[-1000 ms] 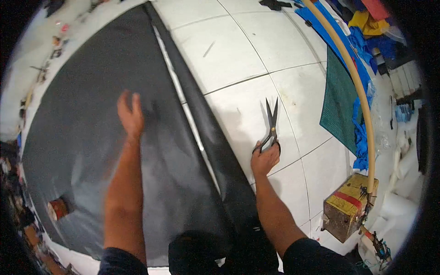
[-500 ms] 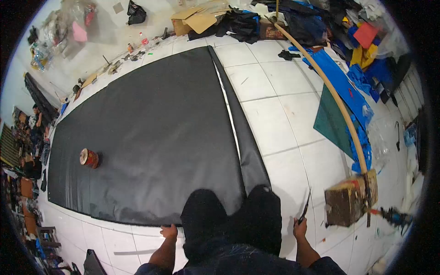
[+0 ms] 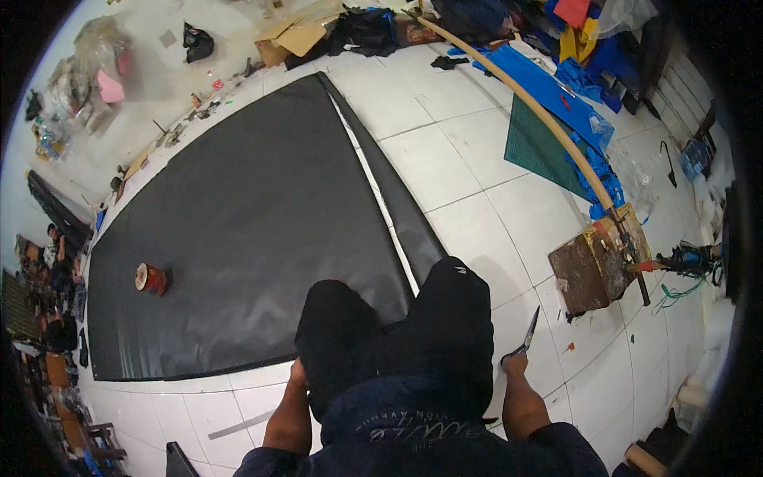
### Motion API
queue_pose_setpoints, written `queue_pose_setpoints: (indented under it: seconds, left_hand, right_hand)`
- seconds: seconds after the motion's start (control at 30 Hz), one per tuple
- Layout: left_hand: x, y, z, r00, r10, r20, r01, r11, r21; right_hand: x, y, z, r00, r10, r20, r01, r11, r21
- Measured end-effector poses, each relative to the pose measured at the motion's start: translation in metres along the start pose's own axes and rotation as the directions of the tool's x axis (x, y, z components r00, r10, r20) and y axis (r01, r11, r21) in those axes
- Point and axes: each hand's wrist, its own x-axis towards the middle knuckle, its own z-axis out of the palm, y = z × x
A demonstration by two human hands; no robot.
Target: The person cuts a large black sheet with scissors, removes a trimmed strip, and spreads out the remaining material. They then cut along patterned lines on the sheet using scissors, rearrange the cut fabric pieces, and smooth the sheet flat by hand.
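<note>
My right hand (image 3: pixel 516 366), beside my right knee over the white tiles, is closed around the handles of a pair of scissors (image 3: pixel 532 328). Their blades point up and away from me. At the near edge of a large black sheet (image 3: pixel 262 207), my left hand (image 3: pixel 298 375) is partly hidden by my left leg, so its fingers do not show. A narrow black strip (image 3: pixel 395 179) lies along the sheet's right side, parted from it by a long white gap. On the sheet's left part stands a red roll-shaped object (image 3: pixel 151 279).
A long bent wooden pole (image 3: pixel 548 119) reaches a worn block (image 3: pixel 588 266) at the right. Blue sheeting (image 3: pixel 548 87) and a green piece (image 3: pixel 540 151) lie beside it. Cardboard (image 3: pixel 294 36) and dark cloths line the back wall. A person (image 3: pixel 56 246) is at the far left.
My view has shifted, and my knees now cover more of the sheet's near end. My left hand has drawn in behind my leg. The scissors stay in my right hand.
</note>
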Motion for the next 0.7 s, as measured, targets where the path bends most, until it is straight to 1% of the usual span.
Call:
queue_pose_setpoints:
  seconds: [0.03,0.07,0.1,0.13,0.2,0.23,0.27,0.3,0.33,0.37,0.4,0.43,0.47,0.5,0.53,0.57,0.6,0.63,0.67,0.7]
  left_hand:
    - [-0.001,-0.001,0.003,1.000,-0.004,0.002,0.004,1.000,-0.001]
    - [0.004,-0.003,0.004,1.000,-0.012,0.002,0.012,1.000,-0.010]
    - [0.011,-0.007,0.006,1.000,-0.023,0.002,0.023,0.999,-0.031]
    - [0.019,-0.013,0.007,0.999,-0.037,0.004,0.037,0.997,-0.062]
    - [0.034,-0.025,0.003,0.997,-0.074,0.005,0.074,0.990,-0.119]
    - [0.040,-0.028,0.004,0.996,-0.085,0.005,0.085,0.986,-0.145]
    - [0.045,-0.031,0.004,0.995,-0.099,0.003,0.098,0.981,-0.169]
    - [0.047,-0.031,0.007,0.994,-0.108,-0.002,0.106,0.976,-0.189]
    - [0.052,-0.034,0.006,0.993,-0.114,0.001,0.112,0.971,-0.210]
    - [0.057,-0.035,0.004,0.993,-0.117,0.009,0.116,0.968,-0.223]
    - [0.064,-0.035,0.002,0.993,-0.118,0.016,0.118,0.965,-0.236]
    - [0.070,-0.036,0.001,0.992,-0.121,0.026,0.124,0.960,-0.249]
    - [0.076,-0.039,-0.001,0.992,-0.125,0.036,0.130,0.959,-0.253]
    - [0.079,-0.039,-0.003,0.991,-0.126,0.047,0.134,0.957,-0.256]
    - [0.077,-0.038,-0.003,0.990,-0.131,0.060,0.142,0.957,-0.254]
    - [0.077,-0.038,-0.007,0.988,-0.136,0.079,0.152,0.954,-0.260]
    - [0.075,-0.035,-0.012,0.985,-0.144,0.096,0.164,0.954,-0.250]
    - [0.070,-0.033,-0.017,0.982,-0.153,0.114,0.175,0.961,-0.216]
    - [0.062,-0.024,-0.015,0.980,-0.175,0.097,0.188,0.970,-0.154]
    - [0.052,-0.018,-0.016,0.978,-0.190,0.082,0.193,0.981,-0.023]
  right_hand:
    - [0.006,-0.002,-0.008,1.000,0.008,0.007,-0.008,1.000,-0.012]
    - [0.015,0.000,-0.014,0.973,0.019,0.229,0.011,0.991,-0.131]
    - [0.024,-0.006,-0.021,0.899,0.055,0.435,0.056,0.970,-0.238]
    - [0.034,-0.016,-0.029,0.897,0.061,0.439,0.058,0.966,-0.253]
    - [0.044,-0.038,-0.056,0.892,-0.058,0.449,0.261,0.876,-0.406]
    - [0.039,-0.073,-0.084,0.910,-0.156,0.384,0.316,0.861,-0.398]
    - [0.048,-0.096,-0.086,0.926,-0.156,0.343,0.276,0.900,-0.338]
    - [0.028,-0.166,-0.129,0.846,-0.314,0.432,0.460,0.839,-0.291]
    - [0.042,-0.188,-0.107,0.850,-0.377,0.367,0.383,0.922,0.058]
    - [0.058,-0.203,-0.064,0.807,-0.531,0.260,0.422,0.825,0.376]
    - [0.036,-0.245,-0.068,0.813,-0.521,0.259,0.357,0.798,0.486]
    - [0.027,-0.277,-0.066,0.777,-0.555,0.296,0.411,0.804,0.429]
    - [0.026,-0.300,-0.051,0.763,-0.535,0.363,0.496,0.844,0.203]
    - [0.019,-0.317,-0.050,0.732,-0.519,0.441,0.544,0.835,0.081]
    - [0.019,-0.326,-0.038,0.703,-0.531,0.474,0.597,0.802,0.013]
    - [0.022,-0.326,-0.019,0.702,-0.553,0.449,0.590,0.805,0.067]
    - [0.029,-0.325,0.002,0.717,-0.489,0.497,0.513,0.853,0.098]
    - [0.020,-0.329,-0.022,0.692,-0.443,0.570,0.458,0.880,0.128]
    - [0.025,-0.308,0.015,0.731,-0.563,0.385,0.573,0.813,0.101]
    - [0.014,-0.311,-0.031,0.725,-0.465,0.508,0.386,0.885,0.260]
